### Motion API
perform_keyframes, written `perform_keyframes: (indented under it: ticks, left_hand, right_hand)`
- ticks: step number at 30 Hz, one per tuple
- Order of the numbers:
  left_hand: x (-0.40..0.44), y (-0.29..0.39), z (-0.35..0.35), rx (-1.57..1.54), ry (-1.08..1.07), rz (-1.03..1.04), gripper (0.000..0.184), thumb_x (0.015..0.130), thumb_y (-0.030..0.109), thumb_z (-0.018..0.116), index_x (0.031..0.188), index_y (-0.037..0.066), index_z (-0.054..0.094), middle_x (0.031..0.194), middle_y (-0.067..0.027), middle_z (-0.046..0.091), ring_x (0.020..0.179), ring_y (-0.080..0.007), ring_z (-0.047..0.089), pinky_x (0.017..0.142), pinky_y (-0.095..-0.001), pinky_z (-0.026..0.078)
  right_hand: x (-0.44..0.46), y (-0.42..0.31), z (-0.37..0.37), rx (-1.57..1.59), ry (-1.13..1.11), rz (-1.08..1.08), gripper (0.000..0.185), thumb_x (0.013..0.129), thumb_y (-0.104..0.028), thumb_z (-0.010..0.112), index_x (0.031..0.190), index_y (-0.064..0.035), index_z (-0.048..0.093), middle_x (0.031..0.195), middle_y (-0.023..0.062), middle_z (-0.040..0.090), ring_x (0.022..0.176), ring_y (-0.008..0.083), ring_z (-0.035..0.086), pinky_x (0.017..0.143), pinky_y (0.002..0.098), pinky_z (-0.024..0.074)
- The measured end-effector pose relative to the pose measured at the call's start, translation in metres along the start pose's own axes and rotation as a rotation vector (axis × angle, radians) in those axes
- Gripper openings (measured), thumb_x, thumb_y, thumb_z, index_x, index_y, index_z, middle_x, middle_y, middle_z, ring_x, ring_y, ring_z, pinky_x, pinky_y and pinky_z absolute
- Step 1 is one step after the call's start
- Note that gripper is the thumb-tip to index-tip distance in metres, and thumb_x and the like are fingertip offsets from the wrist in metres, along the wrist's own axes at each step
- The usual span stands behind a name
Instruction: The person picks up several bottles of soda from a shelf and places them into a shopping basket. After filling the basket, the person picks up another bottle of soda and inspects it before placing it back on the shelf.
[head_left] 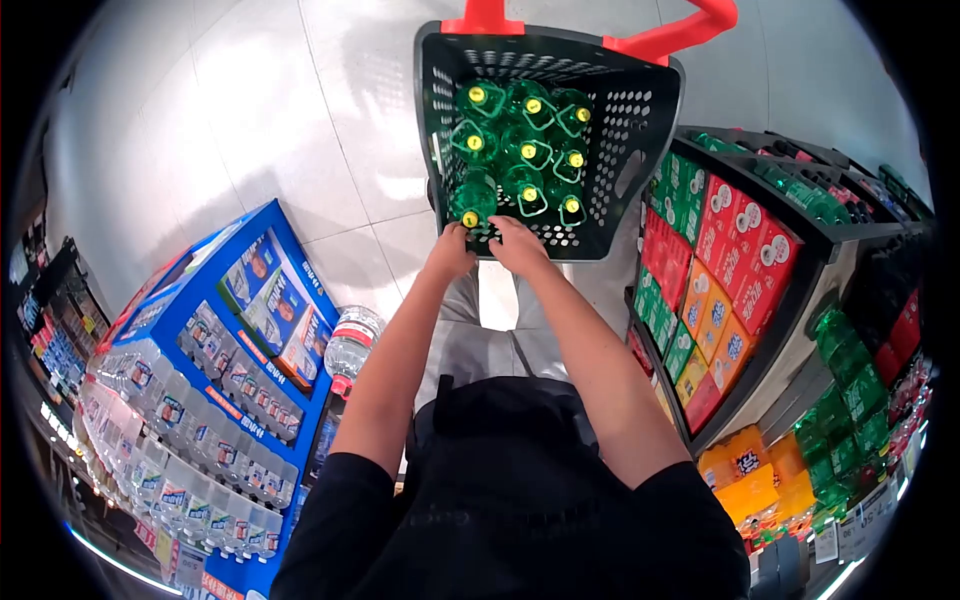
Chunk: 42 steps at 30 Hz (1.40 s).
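Note:
A dark perforated basket with red handles stands in front of me, holding several green bottles with yellow caps, set upright in rows. My left hand and my right hand reach over its near edge, on either side of the nearest left bottle. The fingers of my left hand are bent close by that bottle's cap; whether they grip it is not clear. My right hand has its fingers apart at the bottle's right side, and nothing shows inside it.
A blue display with packs of clear bottles is at the left, with a large clear bottle beside it. On the right, a dark-framed shelf holds red, green and orange cartons. Green bottles and orange packs are lower right.

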<state>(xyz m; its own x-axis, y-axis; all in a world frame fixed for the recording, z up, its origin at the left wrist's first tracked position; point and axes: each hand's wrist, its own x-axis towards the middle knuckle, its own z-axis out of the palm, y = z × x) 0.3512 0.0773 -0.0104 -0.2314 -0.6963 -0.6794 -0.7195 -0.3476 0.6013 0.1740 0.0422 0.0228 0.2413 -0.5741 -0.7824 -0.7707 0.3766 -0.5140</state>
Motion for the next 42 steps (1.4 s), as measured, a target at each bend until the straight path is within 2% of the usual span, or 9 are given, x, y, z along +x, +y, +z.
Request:
perform_keyframes:
  ticks: [7, 18, 23, 28, 31, 34, 37, 40, 42]
  left_hand:
    - [0.052, 0.022, 0.019, 0.228, -0.244, -0.181, 0.053, 0.079, 0.030, 0.059, 0.125, 0.007, 0.052, 0.129, -0.0193, 0.049, 0.114, -0.0395, 0.051, 0.096, -0.0437, 0.043]
    - [0.020, 0.026, 0.005, -0.103, -0.127, -0.175, 0.029, 0.078, 0.022, 0.059, 0.101, 0.005, 0.064, 0.102, -0.0202, 0.061, 0.099, -0.0366, 0.058, 0.085, -0.0416, 0.047]
    - [0.065, 0.049, -0.007, -0.203, 0.087, 0.205, 0.020, 0.076, 0.013, 0.061, 0.093, 0.003, 0.060, 0.096, -0.0173, 0.060, 0.095, -0.0346, 0.057, 0.082, -0.0396, 0.046]
    - [0.162, 0.102, -0.061, 0.281, 0.334, 0.152, 0.038, 0.075, 0.010, 0.061, 0.113, 0.007, 0.053, 0.120, -0.0196, 0.050, 0.111, -0.0383, 0.048, 0.095, -0.0431, 0.042]
    - [0.225, 0.097, -0.080, 0.655, 0.389, 0.379, 0.051, 0.074, 0.014, 0.063, 0.122, 0.008, 0.048, 0.131, -0.0115, 0.043, 0.122, -0.0302, 0.042, 0.097, -0.0440, 0.042]
    - [0.265, 0.081, -0.086, 0.968, 0.187, 0.489, 0.053, 0.075, 0.013, 0.061, 0.126, 0.009, 0.048, 0.137, -0.0086, 0.041, 0.127, -0.0292, 0.038, 0.100, -0.0431, 0.040]
    - [0.272, 0.072, -0.084, 0.959, 0.023, 0.166, 0.048, 0.078, 0.015, 0.062, 0.124, 0.012, 0.050, 0.144, -0.0060, 0.030, 0.126, -0.0297, 0.039, 0.097, -0.0419, 0.044]
    - [0.256, 0.078, -0.068, 0.762, 0.005, -0.008, 0.039, 0.076, 0.015, 0.065, 0.113, 0.010, 0.055, 0.145, -0.0086, 0.025, 0.099, -0.0356, 0.060, 0.085, -0.0443, 0.051]
    - [0.246, 0.063, -0.055, 0.698, 0.013, 0.073, 0.031, 0.072, 0.010, 0.067, 0.102, 0.007, 0.057, 0.140, -0.0117, 0.029, 0.087, -0.0370, 0.063, 0.078, -0.0431, 0.053]
  right_hand:
    - [0.001, 0.031, -0.001, 0.100, -0.018, 0.077, 0.044, 0.081, -0.023, 0.058, 0.123, -0.0123, 0.054, 0.121, 0.0155, 0.057, 0.109, 0.0314, 0.056, 0.091, 0.0392, 0.0460]
    - [-0.032, 0.105, 0.009, 0.117, 0.032, 0.243, 0.037, 0.080, -0.023, 0.062, 0.114, -0.0083, 0.059, 0.107, 0.0132, 0.065, 0.098, 0.0295, 0.063, 0.085, 0.0361, 0.0490]
    - [-0.026, 0.114, 0.023, 0.103, 0.050, 0.237, 0.035, 0.080, -0.022, 0.061, 0.112, -0.0095, 0.059, 0.107, 0.0142, 0.064, 0.099, 0.0299, 0.062, 0.085, 0.0381, 0.0488]
    - [-0.016, 0.070, 0.011, -0.009, 0.021, 0.109, 0.043, 0.079, -0.019, 0.058, 0.121, -0.0170, 0.054, 0.126, 0.0108, 0.051, 0.108, 0.0339, 0.055, 0.091, 0.0423, 0.0460]
    - [0.002, 0.061, 0.038, -0.077, 0.238, -0.198, 0.047, 0.073, -0.017, 0.064, 0.120, -0.0191, 0.056, 0.126, 0.0087, 0.050, 0.108, 0.0306, 0.052, 0.088, 0.0430, 0.0456]
    - [0.022, 0.040, 0.059, -0.075, 0.238, -0.240, 0.049, 0.072, -0.015, 0.064, 0.121, -0.0212, 0.057, 0.132, 0.0110, 0.045, 0.106, 0.0315, 0.052, 0.086, 0.0467, 0.0443]
    - [0.038, 0.037, 0.066, -0.034, 0.041, -0.130, 0.044, 0.076, -0.017, 0.062, 0.120, -0.0258, 0.060, 0.132, 0.0101, 0.044, 0.101, 0.0317, 0.054, 0.091, 0.0481, 0.0436]
    - [0.054, 0.048, 0.068, 0.007, 0.030, -0.160, 0.037, 0.082, -0.016, 0.058, 0.115, -0.0318, 0.062, 0.129, 0.0104, 0.045, 0.098, 0.0312, 0.056, 0.090, 0.0473, 0.0447]
    - [0.058, 0.051, 0.072, -0.160, 0.195, -0.191, 0.033, 0.085, -0.017, 0.054, 0.109, -0.0365, 0.064, 0.118, 0.0101, 0.050, 0.085, 0.0292, 0.058, 0.076, 0.0427, 0.0487]
